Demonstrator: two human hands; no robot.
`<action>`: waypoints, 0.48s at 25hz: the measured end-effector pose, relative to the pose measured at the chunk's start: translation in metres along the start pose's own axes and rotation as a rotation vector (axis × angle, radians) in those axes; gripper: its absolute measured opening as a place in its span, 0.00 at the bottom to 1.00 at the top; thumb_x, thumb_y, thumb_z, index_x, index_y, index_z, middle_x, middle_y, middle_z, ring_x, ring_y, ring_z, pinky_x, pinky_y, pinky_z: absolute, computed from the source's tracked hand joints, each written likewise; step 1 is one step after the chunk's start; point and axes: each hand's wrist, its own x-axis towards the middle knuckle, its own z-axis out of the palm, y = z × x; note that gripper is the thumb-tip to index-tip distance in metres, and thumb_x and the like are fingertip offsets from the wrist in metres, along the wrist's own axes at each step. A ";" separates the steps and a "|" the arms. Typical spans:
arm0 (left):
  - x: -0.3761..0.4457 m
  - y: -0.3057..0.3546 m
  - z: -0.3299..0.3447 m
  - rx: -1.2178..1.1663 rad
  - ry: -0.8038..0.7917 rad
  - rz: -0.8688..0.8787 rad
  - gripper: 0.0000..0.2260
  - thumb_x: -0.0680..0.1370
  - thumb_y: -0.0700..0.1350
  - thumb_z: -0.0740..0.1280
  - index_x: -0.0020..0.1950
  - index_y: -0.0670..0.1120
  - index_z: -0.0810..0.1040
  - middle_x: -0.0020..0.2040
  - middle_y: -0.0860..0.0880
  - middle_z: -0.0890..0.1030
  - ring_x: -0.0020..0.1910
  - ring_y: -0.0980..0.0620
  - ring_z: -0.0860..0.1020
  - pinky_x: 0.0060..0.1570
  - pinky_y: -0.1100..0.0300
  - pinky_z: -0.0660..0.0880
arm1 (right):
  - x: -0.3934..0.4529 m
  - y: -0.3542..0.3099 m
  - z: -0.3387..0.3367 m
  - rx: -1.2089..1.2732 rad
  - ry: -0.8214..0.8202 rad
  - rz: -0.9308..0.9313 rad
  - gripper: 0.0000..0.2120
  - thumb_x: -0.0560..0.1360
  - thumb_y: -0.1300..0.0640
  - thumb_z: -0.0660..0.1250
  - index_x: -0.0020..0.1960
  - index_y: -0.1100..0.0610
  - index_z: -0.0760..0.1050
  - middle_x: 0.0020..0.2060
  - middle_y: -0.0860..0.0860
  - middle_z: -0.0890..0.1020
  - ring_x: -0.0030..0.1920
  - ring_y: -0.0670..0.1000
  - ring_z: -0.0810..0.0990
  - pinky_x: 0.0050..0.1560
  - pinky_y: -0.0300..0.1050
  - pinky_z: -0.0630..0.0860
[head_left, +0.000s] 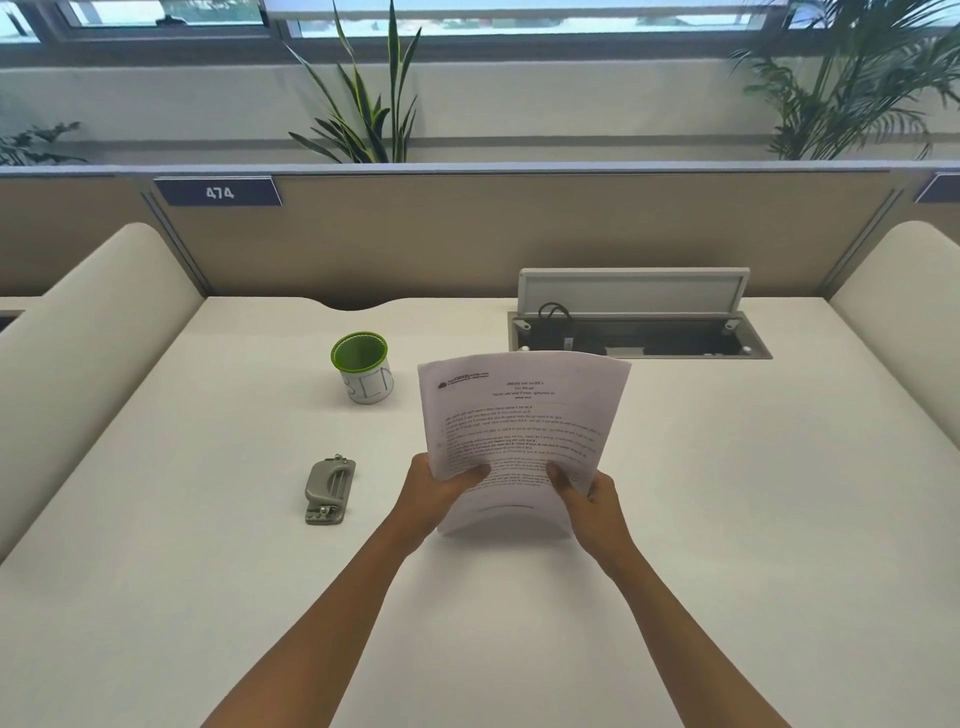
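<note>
A stack of printed white sheets (519, 426) stands tilted above the middle of the white desk (519, 623), its lower edge near the desk top. My left hand (434, 491) grips the stack's lower left edge, thumb on the front page. My right hand (589, 499) grips the lower right edge the same way. The sheets bow slightly between the two hands. A grey metal hole punch (330, 488) lies on the desk to the left of my left hand.
A white cup with a green inside (362, 366) stands behind the punch. An open cable hatch (639, 332) with its lid raised sits at the back right. Padded side panels flank the desk, and a partition labelled 474 (219, 192) closes the back.
</note>
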 end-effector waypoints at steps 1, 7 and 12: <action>-0.001 -0.001 0.001 0.025 -0.021 -0.005 0.11 0.74 0.43 0.76 0.54 0.53 0.83 0.51 0.55 0.87 0.52 0.57 0.84 0.49 0.65 0.79 | 0.000 0.000 -0.001 -0.005 -0.003 0.003 0.11 0.81 0.50 0.66 0.59 0.52 0.81 0.52 0.47 0.87 0.55 0.49 0.84 0.55 0.44 0.81; 0.009 0.004 0.009 0.143 -0.104 -0.056 0.09 0.78 0.52 0.70 0.58 0.56 0.81 0.54 0.57 0.86 0.53 0.59 0.84 0.52 0.64 0.79 | 0.008 -0.001 -0.015 -0.039 0.004 0.062 0.12 0.80 0.47 0.66 0.58 0.53 0.82 0.51 0.48 0.87 0.52 0.48 0.86 0.55 0.50 0.83; 0.016 -0.003 0.023 0.151 -0.151 -0.121 0.11 0.79 0.50 0.69 0.62 0.54 0.79 0.55 0.56 0.85 0.54 0.58 0.84 0.55 0.60 0.79 | 0.011 0.006 -0.032 -0.101 0.070 0.072 0.11 0.82 0.48 0.63 0.57 0.51 0.81 0.51 0.46 0.87 0.52 0.48 0.85 0.54 0.50 0.82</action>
